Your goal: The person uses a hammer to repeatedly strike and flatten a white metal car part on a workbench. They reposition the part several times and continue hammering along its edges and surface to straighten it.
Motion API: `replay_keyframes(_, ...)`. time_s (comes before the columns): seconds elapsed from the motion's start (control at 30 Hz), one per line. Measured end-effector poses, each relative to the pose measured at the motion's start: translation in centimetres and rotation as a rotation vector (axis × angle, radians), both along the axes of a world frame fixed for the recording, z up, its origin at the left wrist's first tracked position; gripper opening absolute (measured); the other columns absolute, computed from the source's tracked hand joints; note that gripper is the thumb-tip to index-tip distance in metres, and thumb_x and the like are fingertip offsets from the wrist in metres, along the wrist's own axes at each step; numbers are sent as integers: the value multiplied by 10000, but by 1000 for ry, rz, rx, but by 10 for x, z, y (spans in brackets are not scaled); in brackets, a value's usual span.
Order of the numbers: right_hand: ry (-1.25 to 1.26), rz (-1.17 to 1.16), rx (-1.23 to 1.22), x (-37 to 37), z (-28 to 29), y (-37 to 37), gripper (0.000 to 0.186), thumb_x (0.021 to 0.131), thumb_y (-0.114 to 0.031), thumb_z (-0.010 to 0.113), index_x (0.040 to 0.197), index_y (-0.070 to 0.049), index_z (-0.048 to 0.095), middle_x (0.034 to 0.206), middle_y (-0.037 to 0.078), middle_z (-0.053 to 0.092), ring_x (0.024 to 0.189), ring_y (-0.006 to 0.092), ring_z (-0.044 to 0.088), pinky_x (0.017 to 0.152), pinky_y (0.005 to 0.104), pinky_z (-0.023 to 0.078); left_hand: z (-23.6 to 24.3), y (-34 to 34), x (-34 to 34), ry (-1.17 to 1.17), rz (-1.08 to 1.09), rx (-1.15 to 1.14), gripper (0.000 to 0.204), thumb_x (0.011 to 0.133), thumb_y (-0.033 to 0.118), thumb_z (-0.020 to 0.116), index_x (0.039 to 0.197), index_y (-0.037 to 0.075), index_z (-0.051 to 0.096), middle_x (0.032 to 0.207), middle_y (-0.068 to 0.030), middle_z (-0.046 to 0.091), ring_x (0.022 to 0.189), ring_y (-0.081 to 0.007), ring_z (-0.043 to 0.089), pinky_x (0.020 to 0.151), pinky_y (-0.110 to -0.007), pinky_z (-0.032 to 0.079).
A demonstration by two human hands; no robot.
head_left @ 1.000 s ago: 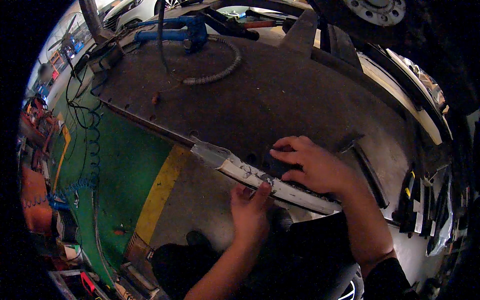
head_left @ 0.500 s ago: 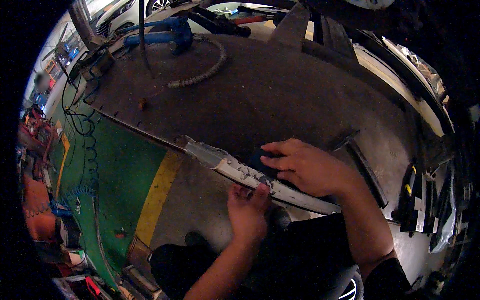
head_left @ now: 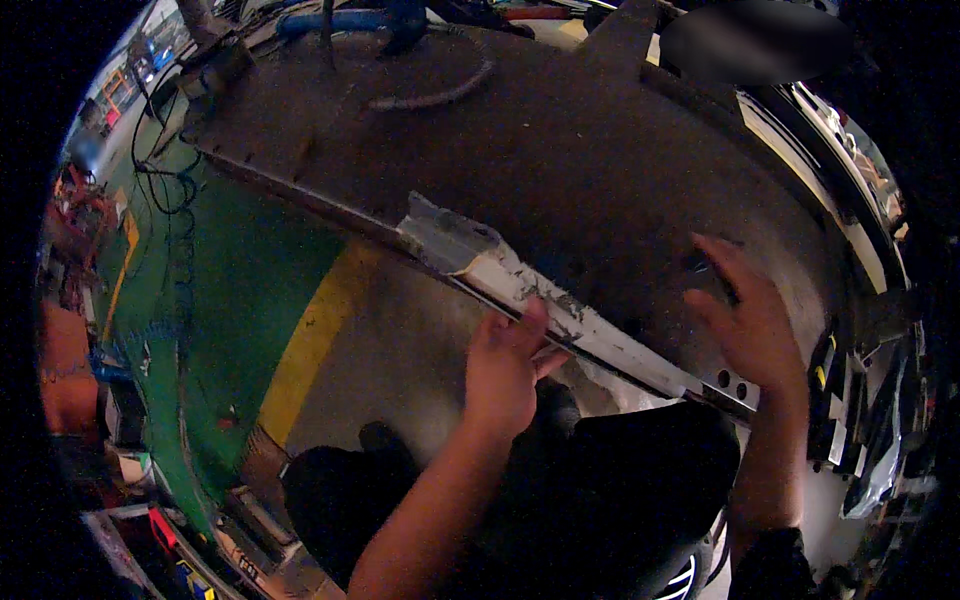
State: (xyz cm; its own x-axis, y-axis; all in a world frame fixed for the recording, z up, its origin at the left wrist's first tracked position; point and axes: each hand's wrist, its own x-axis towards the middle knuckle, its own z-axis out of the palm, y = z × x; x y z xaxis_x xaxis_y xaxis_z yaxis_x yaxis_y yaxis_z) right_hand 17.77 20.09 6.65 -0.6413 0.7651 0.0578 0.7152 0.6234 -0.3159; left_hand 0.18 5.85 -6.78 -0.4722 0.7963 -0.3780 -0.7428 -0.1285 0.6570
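Observation:
A long, narrow car body panel piece (head_left: 620, 340), white with scraped dark patches and a bare grey end, lies slantwise along the near edge of the dark workbench (head_left: 560, 160). My left hand (head_left: 508, 370) holds its near edge around the middle, thumb on top and fingers below. My right hand (head_left: 748, 325) hovers over the bench beyond the panel's right part, fingers apart and curved. A small bluish glint shows by its fingertips; what it is I cannot make out. Round holes show in the panel's right end, close to my right wrist.
A blue tool (head_left: 405, 25) and a ribbed hose (head_left: 440, 98) lie at the bench's far left. A coiled cable (head_left: 183, 215) hangs left of it. Below, a yellow stripe (head_left: 310, 345) crosses the green floor (head_left: 255, 250). Dark parts and plastic wrap (head_left: 872, 475) stand at right.
My right hand has moved from over the panel's middle to the right, and its fingers have spread. My left hand keeps its hold on the panel. The view has shifted.

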Motion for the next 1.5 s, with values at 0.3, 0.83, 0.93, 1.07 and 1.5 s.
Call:
replay_keyframes(0.3,-173,-312,220,114,-43,19,378,891,-188,634,1223,-18,573,1227,198,552,1167,393,526,1004,434,414,0,5,-5,28,-40,9,433,1025,418,423,1202,27,483,1101,-123,608,1038,-284,630,846,-469,589)
replay_keyframes(0.83,152,217,-133,105,-21,-76,463,1014,-242,425,1400,-57,247,868,72,574,653,130,531,599,275,456,-14,21,-46,-166,-144,90,417,916,327,641,1206,58,508,1096,-112,638,937,-284,660,808,-443,545)
replay_keyframes(0.93,83,205,-340,76,-37,-91,541,983,-185,467,1448,-65,217,914,81,584,618,148,525,588,297,466,5,23,-42,-161,-172,103,556,909,451,626,1229,18,488,1104,-136,633,947,-281,657,764,-425,561)
replay_keyframes(1.07,-111,333,92,28,-34,-108,632,946,-110,476,1499,-36,180,891,156,649,695,229,648,653,370,523,12,26,-36,52,-36,-153,746,897,563,596,1226,-88,441,1096,-184,623,913,-280,665,639,-381,590)
replay_keyframes(1.5,-240,177,25,9,-20,-102,565,959,-98,453,1493,-33,278,890,214,672,777,330,696,715,365,533,10,26,-35,93,14,-157,744,901,581,576,1274,-51,451,1134,-204,634,934,-356,673,729,-441,575)
